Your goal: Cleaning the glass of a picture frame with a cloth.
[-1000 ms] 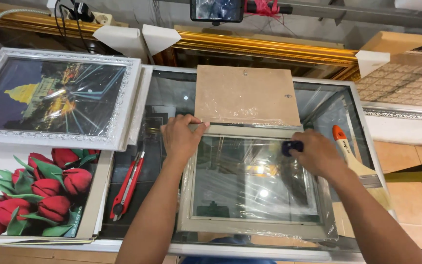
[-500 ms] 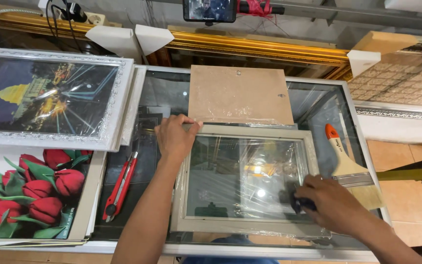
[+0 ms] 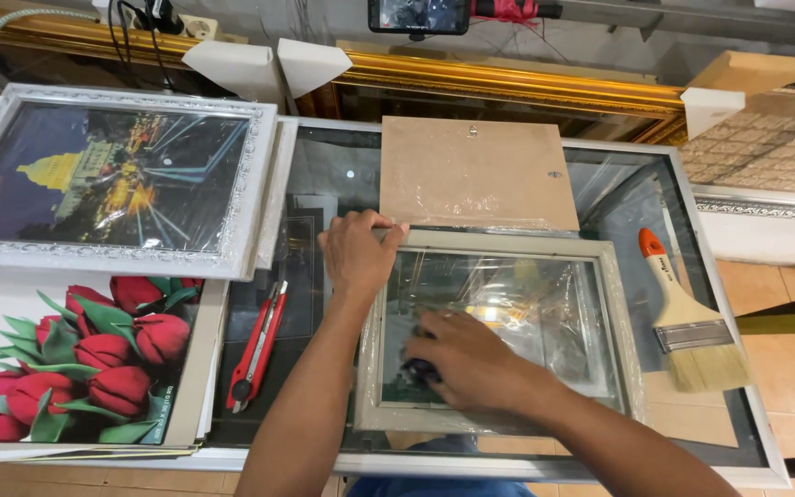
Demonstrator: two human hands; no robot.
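Observation:
A pale wooden picture frame point(image 3: 616, 304) wrapped in clear plastic film lies face-down on a glass-topped table point(image 3: 324, 175). My left hand point(image 3: 358, 250) grips the frame's top left corner. My right hand point(image 3: 466, 359) presses a small dark blue object point(image 3: 419, 370) onto the frame's glass near its lower left corner. A brown backing board point(image 3: 476, 173) lies just beyond the frame, partly under its film.
A red utility knife point(image 3: 258, 345) lies left of the frame. A wooden paintbrush point(image 3: 687, 317) with an orange handle tip rests to the right. A silver-framed night picture point(image 3: 108, 179) and a red tulip print point(image 3: 75, 354) are stacked at left. Gold moulding point(image 3: 508, 78) runs along the back.
My right hand has swept the dark object from the frame's upper right, down its right side, then across to the lower left. My left hand stayed on the corner.

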